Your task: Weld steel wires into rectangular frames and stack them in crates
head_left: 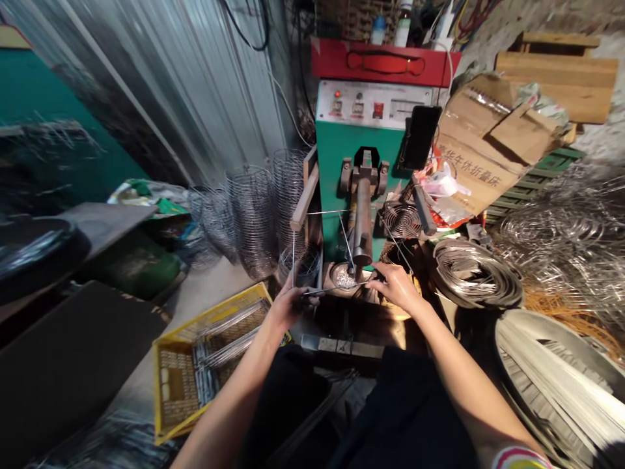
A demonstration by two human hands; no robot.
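Note:
My left hand [289,303] and my right hand [396,286] are both pinched on a thin wire frame [319,251] held in front of a green and red machine [372,137]. The frame's wires rise from my left fingers and run across to the machine's dark metal arm [362,221]. The arm's tip sits above a small round dish [344,277] holding small shiny bits. My right fingers rest just right of that dish. Both forearms reach out from the bottom of the view.
A yellow crate [170,384] with wire pieces lies at lower left. Stacked wire coil cages [254,215] stand left of the machine. Coiled metal strip [476,273] and tangled wire lie at right. A cardboard box [493,150] leans beside the machine.

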